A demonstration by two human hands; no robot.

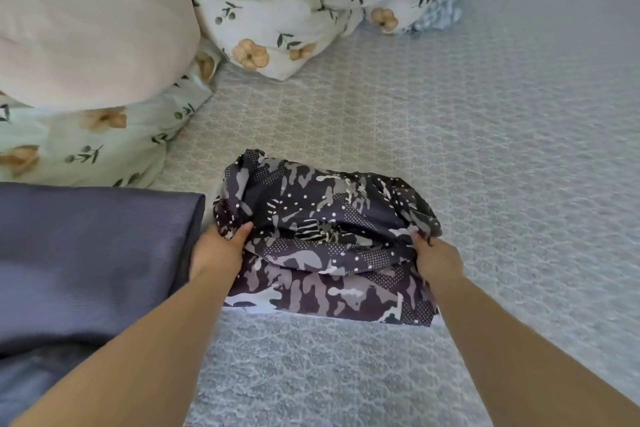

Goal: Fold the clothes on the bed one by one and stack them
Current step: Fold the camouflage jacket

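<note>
From my head view, my left hand [217,246] and right hand [437,258] each pinch a side of the camouflage garment [325,239], half-folded near the bed's [519,149] near edge. It lies just beside a folded blue-grey garment [90,253]; next I'd judge it needs flattening, then stacking there.

Even, soft daylight, fairly bright; cooler and bluish toward the right of the frame, warmer at centre left. Shadows faint, no glare. Overall softness and compression smear; the bed [502,149] cover's weave blurs at lower centre. Wide-angle bulge bends the edges, upper left pillow [86,21] ballooned and washed out.
</note>
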